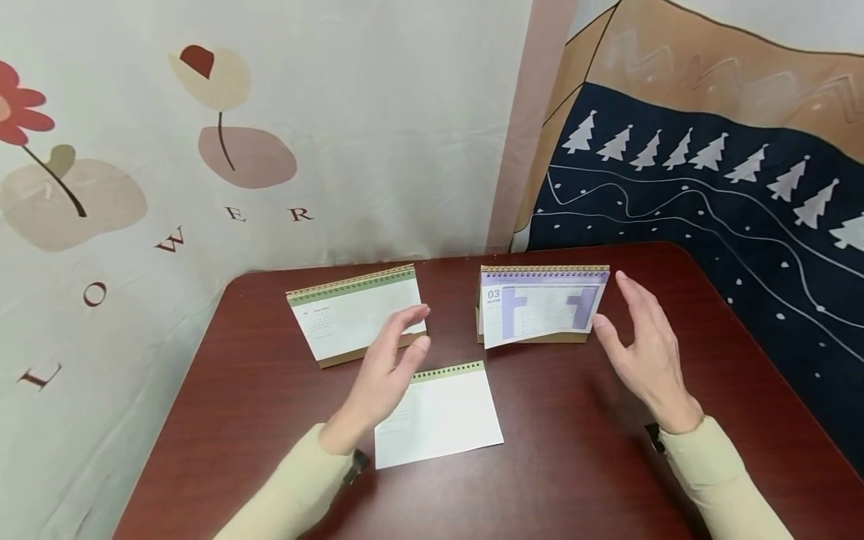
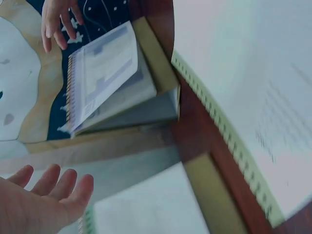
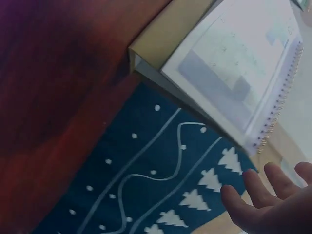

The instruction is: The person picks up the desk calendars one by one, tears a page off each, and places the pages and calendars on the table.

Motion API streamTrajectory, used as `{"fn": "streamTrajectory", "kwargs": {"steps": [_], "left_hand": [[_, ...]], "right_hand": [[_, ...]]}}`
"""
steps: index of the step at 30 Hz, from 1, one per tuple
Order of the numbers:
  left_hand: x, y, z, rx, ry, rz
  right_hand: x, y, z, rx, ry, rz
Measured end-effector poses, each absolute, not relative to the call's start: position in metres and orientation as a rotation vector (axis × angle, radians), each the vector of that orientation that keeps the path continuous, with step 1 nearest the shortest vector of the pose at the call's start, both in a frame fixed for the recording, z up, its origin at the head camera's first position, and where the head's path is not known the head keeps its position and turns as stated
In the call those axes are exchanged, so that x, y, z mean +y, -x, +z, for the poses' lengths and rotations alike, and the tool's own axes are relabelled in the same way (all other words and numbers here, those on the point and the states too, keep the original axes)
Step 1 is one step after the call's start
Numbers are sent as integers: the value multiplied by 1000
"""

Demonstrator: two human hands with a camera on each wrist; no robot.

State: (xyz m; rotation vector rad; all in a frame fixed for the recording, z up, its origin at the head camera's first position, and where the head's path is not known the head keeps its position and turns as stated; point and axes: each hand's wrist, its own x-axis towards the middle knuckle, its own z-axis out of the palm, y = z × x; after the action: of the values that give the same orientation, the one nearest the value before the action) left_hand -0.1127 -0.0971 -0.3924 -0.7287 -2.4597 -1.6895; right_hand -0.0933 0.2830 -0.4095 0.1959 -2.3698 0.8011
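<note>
Hovering w/ fingers spread, holding nothing: left hand (image 1: 385, 367) near green calendar (image 1: 354, 311), right hand (image 1: 644, 349) by purple calendar (image 1: 540, 304); next likely needs a grip.

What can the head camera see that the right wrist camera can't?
Only the head view shows the green calendar, the loose sheet, the left hand and the flower wall cloth. Only the right wrist view shows the purple calendar's cardboard base end-on. Both show that purple calendar, the open right hand, the table and the tree cloth.
</note>
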Motion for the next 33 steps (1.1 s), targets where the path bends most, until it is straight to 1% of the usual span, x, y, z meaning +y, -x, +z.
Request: {"fn": "streamTrajectory", "kwargs": {"steps": [6,16,26,33], "left_hand": [[-68,132,-404,-2459,747,-1995],[-40,159,-423,-2367,623,-2443],[-36,170,-433,-2355,617,-2504],[-34,173,-439,-2422,546,-2535]], "right_hand": [[288,103,-411,-2401,-98,934],[289,114,-415,-2454,-32,1085],[289,118,-417,-2510,-2,1188],[287,120,-418,-2515,-8,1214]]}}
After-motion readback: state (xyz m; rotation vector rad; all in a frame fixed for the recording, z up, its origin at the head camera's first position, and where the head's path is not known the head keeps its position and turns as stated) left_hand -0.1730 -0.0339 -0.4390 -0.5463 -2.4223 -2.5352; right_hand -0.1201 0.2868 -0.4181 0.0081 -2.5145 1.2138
